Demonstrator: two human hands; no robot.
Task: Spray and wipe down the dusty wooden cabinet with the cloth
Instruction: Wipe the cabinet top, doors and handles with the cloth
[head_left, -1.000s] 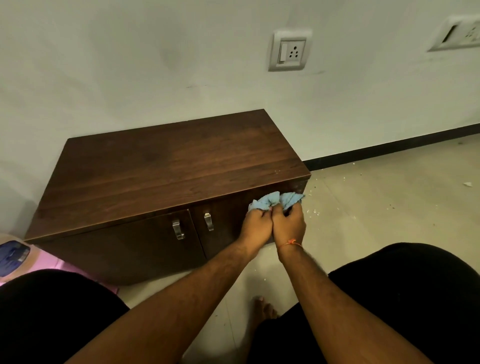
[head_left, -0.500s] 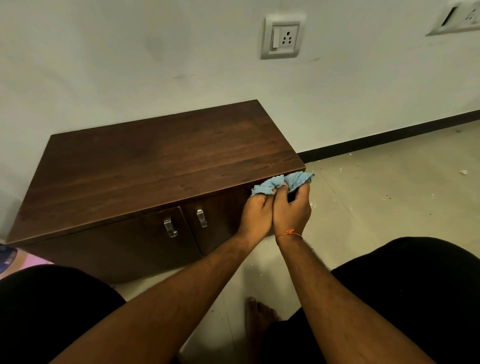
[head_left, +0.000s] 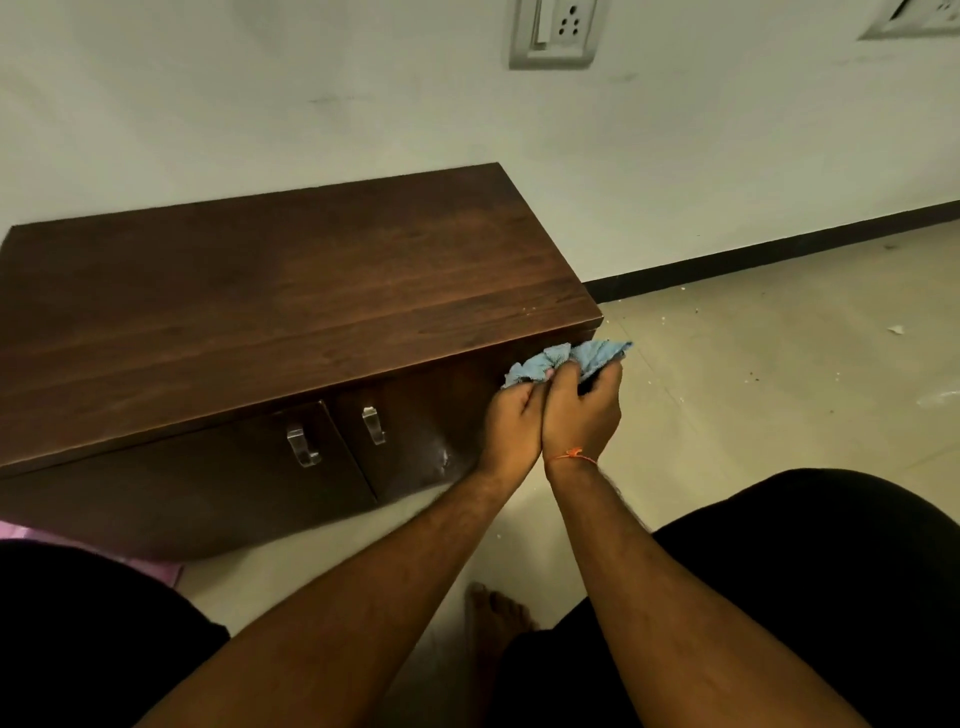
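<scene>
From my remote station I recorded the following. The crumpled light-blue cloth (head_left: 569, 360) was held in front of the right end of the low dark-brown wooden cabinet (head_left: 291, 306), just below the front edge of its top and level with the upper part of the right-hand door. Both hands were pressed side by side, touching each other along the thumbs. The left hand (head_left: 514, 423) had its fingers curled round the left portion of the cloth; the right hand (head_left: 582, 415) had its fingers curled round the right portion. The cloth bunched out above the knuckles of both hands, with one corner projecting to the right past the right hand. I could not tell whether the cloth touched the cabinet front.

An orange thread band (head_left: 574, 455) circled the right wrist. Two metal door handles (head_left: 304, 446) sat near the centre of the cabinet front, well to the left of the hands. A pale smear (head_left: 441, 457) marked the right-hand door just left of the left wrist. The cabinet stood against a white wall carrying a white socket plate (head_left: 553, 31).
</scene>
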